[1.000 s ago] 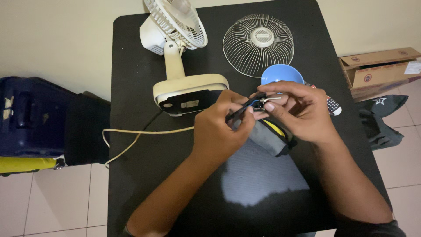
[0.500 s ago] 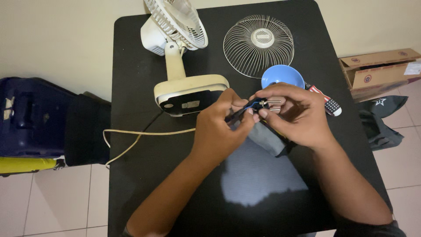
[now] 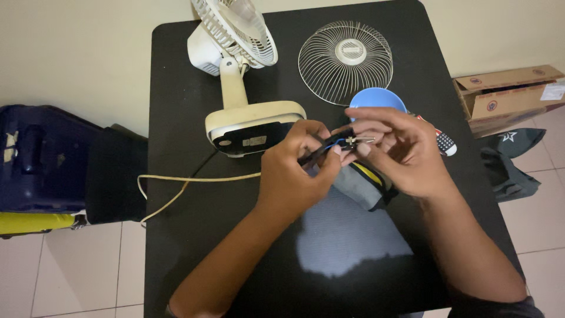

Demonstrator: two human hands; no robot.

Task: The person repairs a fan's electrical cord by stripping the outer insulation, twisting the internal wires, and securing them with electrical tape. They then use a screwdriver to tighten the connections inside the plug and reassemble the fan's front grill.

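While both hands meet over the middle of the black table (image 3: 176,70), the chief risk is that the small metal part (image 3: 360,140) slips from the fingertips. The left hand (image 3: 294,171) is closed around a dark, slim tool (image 3: 321,150) with a touch of blue near its tip, and the right hand (image 3: 400,153) pinches the metal part between thumb and forefinger, fingers narrow, right where the tool's tip meets it. That part is tiny and shiny, so too much push from the tool, or a loosening pinch, could send it down onto the dark tabletop, where it would be hard to spot, or off the edge to the tiled floor (image 3: 76,277). A grey pouch (image 3: 362,188) with a yellow stripe lies just under the hands and might catch it; the blue bowl (image 3: 376,99) sits just behind the right hand and could be knocked by a sudden jerk. The tool's tip points toward the right fingers, so a slip could also jab them. Farther back, the white fan (image 3: 235,65) lies tipped with its base toward the hands, its detached wire grille (image 3: 345,62) flat beside it, and its cord (image 3: 194,178) trails off the left edge, where a snag could drag the fan.
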